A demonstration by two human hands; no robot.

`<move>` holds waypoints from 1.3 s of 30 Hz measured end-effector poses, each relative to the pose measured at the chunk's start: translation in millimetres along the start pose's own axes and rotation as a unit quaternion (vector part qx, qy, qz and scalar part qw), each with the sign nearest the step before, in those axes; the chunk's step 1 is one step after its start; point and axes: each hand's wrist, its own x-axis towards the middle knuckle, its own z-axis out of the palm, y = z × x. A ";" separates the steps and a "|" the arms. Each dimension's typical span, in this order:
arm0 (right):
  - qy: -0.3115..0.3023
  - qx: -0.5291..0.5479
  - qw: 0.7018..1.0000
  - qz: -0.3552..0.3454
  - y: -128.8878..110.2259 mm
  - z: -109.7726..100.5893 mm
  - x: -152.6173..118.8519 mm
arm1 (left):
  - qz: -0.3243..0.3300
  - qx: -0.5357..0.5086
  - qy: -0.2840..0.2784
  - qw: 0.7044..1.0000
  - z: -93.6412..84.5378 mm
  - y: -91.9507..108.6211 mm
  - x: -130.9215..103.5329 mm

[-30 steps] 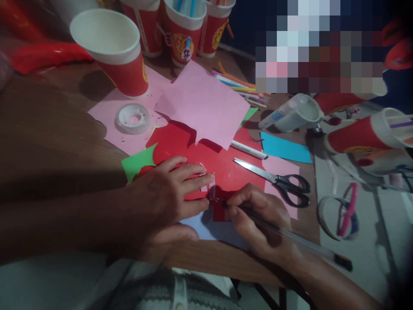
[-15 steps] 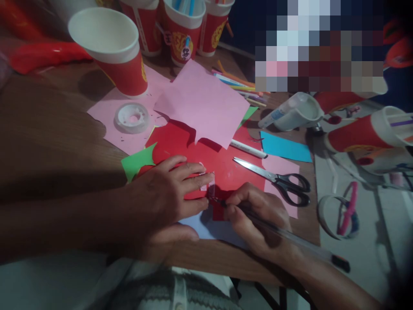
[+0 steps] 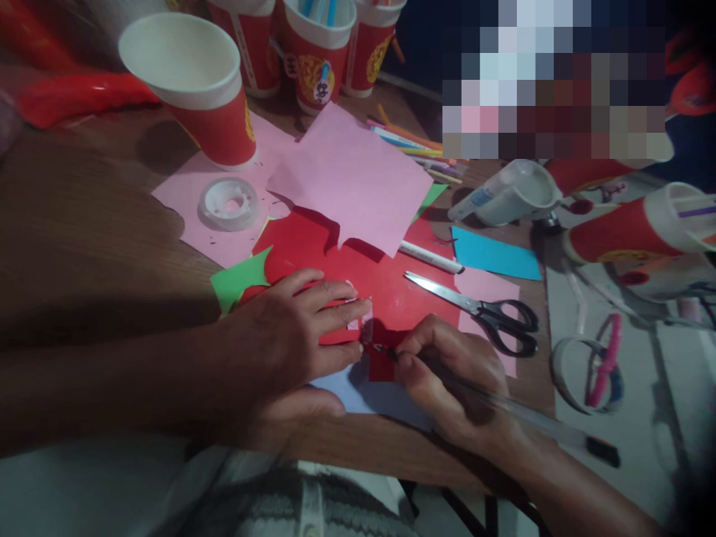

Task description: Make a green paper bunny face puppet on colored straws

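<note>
My left hand (image 3: 299, 328) lies flat with fingers spread over red paper (image 3: 417, 309), its fingertips at the edge of small pink paper strips (image 3: 367, 317). A clear-barrelled pen (image 3: 512, 406) is pinched in my right hand (image 3: 453, 373), its tip just beside the lower end of the right-hand strip; whether it touches I cannot tell. A white-blue sheet (image 3: 358, 395) shows under the hands. Right of them lie black-handled scissors (image 3: 475, 304) with the blades a little apart. A white marker (image 3: 433, 257) rests behind, partly under a pink sheet (image 3: 358, 179).
A tape roll (image 3: 228, 203) and a red paper cup (image 3: 215, 123) stand on pink paper at the left. More cups (image 3: 318, 71) line the back. Green (image 3: 240, 280) and blue paper (image 3: 495, 253) lie around. Fallen-over cups (image 3: 620, 227) are at the right.
My right hand and the pen have shifted slightly to the right, the tip drawing a little away from my left fingertips. My left hand has stayed in place.
</note>
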 end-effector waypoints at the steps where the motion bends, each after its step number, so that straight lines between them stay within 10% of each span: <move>1: 0.008 0.006 1.000 0.007 0.3 0.4 -0.5 | 0.000 0.000 0.000 1.000 0.2 0.1 0.1; 39: -0.010 0.012 1.000 0.005 -1.3 0.5 -0.8 | -0.002 0.002 0.006 1.000 1.9 0.8 0.1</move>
